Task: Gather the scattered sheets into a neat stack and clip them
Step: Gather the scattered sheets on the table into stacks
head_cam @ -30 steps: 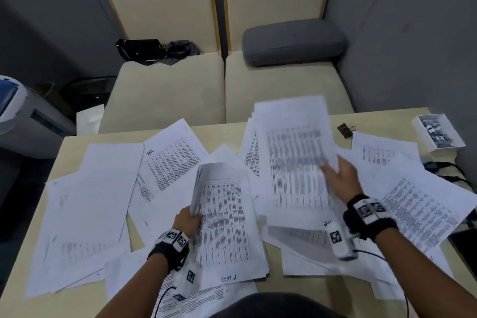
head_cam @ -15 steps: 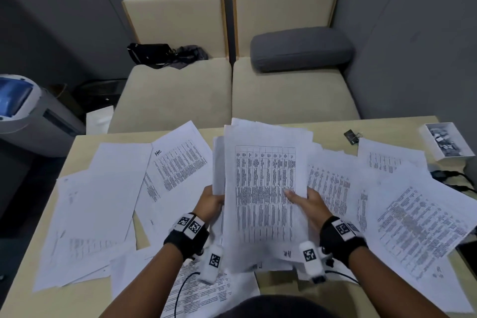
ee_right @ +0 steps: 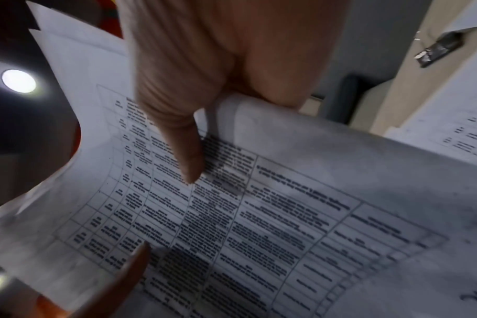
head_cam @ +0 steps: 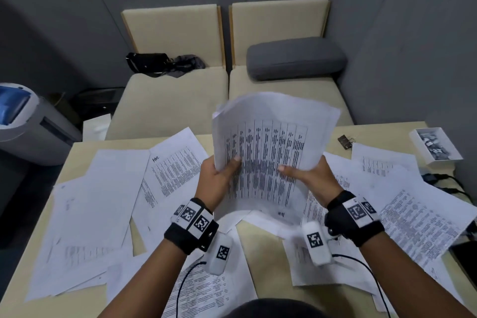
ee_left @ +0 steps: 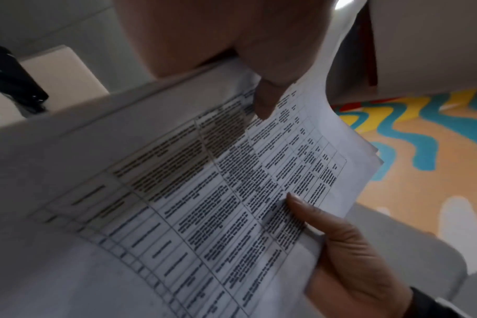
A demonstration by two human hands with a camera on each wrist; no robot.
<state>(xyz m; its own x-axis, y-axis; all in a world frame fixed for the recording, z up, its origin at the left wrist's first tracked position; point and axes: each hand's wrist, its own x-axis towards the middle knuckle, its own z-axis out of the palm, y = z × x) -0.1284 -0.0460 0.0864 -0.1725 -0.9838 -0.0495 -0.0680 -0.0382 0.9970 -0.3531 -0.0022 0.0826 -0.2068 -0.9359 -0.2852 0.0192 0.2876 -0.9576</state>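
Both hands are clamped on one gathered bundle of sheets [head_cam: 271, 152], raised above the middle of the surface [head_cam: 260, 245]: the left hand [head_cam: 215, 181] pinches its left edge with the thumb across the printed table, and the right hand [head_cam: 309, 178] pinches the right edge the same way. The wrist views show each thumb lying on the top page with the fingers hidden behind the paper. The bundle bows, and its far corners fan out unevenly, so I judge it is not yet squared.

Gathering looks only partly done. Many loose sheets [head_cam: 98, 201] lie spread over the left of the surface, more loose pages [head_cam: 413, 217] cover the right, and others lie near the person's body under the forearms.

Clipping has not started. A single binder clip [head_cam: 345, 141] sits on the far right of the surface, well apart from the bundle, and a small open box [head_cam: 436, 146] holding what look like more clips stands at the far right corner
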